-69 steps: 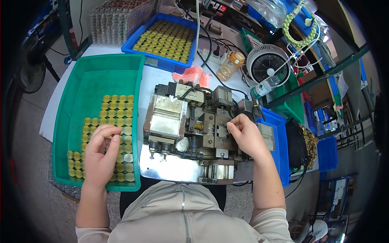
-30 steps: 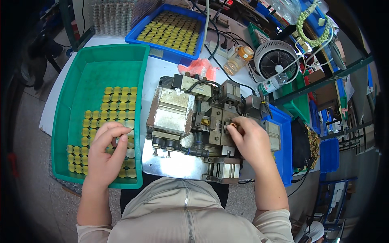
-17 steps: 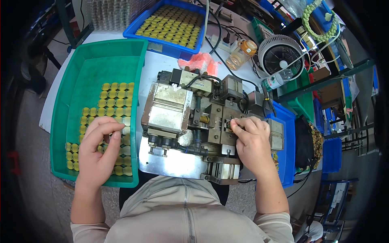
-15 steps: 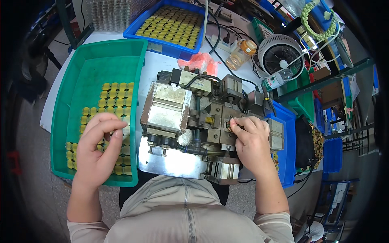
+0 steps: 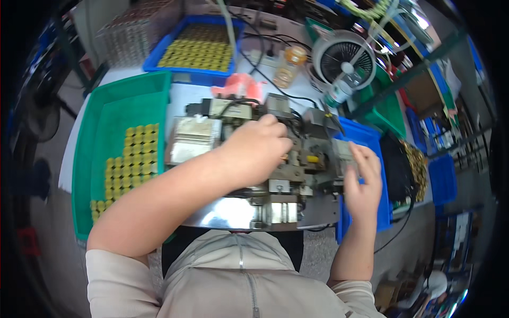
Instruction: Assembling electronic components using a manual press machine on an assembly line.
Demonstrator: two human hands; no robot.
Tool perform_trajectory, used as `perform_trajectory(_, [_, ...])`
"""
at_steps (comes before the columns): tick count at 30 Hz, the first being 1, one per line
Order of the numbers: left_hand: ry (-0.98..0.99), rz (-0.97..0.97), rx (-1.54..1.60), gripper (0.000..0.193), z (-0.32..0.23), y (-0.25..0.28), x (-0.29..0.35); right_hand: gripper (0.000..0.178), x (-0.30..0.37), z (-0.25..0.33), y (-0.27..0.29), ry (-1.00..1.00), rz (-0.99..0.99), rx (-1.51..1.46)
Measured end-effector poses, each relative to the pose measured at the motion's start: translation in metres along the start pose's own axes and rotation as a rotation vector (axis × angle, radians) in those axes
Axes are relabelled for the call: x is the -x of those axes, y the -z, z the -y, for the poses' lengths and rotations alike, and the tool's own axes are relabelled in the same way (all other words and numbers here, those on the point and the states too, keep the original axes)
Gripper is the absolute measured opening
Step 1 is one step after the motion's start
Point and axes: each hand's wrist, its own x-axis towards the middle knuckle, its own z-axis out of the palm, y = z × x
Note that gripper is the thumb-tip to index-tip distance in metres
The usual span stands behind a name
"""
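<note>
A metal bench machine [image 5: 283, 185] with steel blocks and black fittings stands in front of me. My left hand [image 5: 257, 151] reaches across it, fingers curled down at its middle. A small brass-coloured bit shows by the fingertips; whether they grip it is hidden. Just right of that hand, a short yellow piece [image 5: 313, 159] lies in the machine. My right hand [image 5: 363, 183] is at the machine's right end, over the edge of a blue bin [image 5: 383, 199], with thumb and fingers apart and nothing seen between them. Left of the machine, a green tray [image 5: 119, 95] holds rows of yellow round-ended pieces [image 5: 142, 151].
Behind stands a blue tray [image 5: 183, 78] full of similar yellow pieces. A pink cloth [image 5: 239, 89], an amber bottle [image 5: 290, 68], a fan [image 5: 344, 61] and a clear bottle [image 5: 338, 94] line the back. Cables cross the bench. A black bag [image 5: 397, 169] sits far right.
My left hand has swung from over the green tray rightward onto the machine. My right hand has left the machine's middle and moved right, fingers spreading. The view has shifted.
</note>
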Motion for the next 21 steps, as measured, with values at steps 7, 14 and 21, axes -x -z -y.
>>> perform_trajectory(7, [-0.079,0.167,0.016,0.019,0.007,-0.001,-0.012,0.027,0.084,-0.107,0.098,-0.658,-0.006,0.130])
perform_trajectory(14, [-0.011,0.237,0.046,0.022,-0.004,0.001,-0.019,0.020,0.126,-0.121,0.102,-1.077,0.236,0.105])
perform_trajectory(21, [0.191,0.096,0.260,0.025,-0.014,0.046,-0.021,0.019,0.130,-0.132,0.069,-1.063,0.155,0.120])
